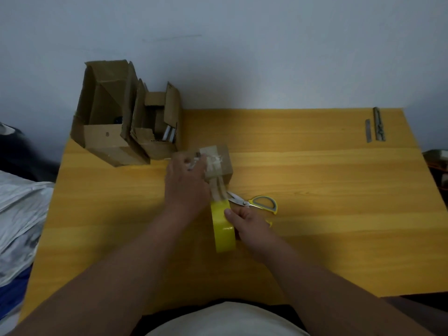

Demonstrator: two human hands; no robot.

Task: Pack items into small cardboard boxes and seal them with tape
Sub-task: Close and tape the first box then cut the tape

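A small closed cardboard box (224, 163) sits mid-table with clear tape across its top. My left hand (188, 180) presses on the box's left side and top, its fingers on the tape end. A strip of tape (219, 187) runs from the box down to a yellow tape roll (223, 229). My right hand (247, 220) grips that roll, thumb on its outer face, just below the box.
Yellow-handled scissors (254, 203) lie right of the roll, partly behind my right hand. Two open cardboard boxes (109, 132) (157, 127) stand at the table's back left. Metal strips (377, 124) lie at the back right. A bag (21, 214) sits off the left edge.
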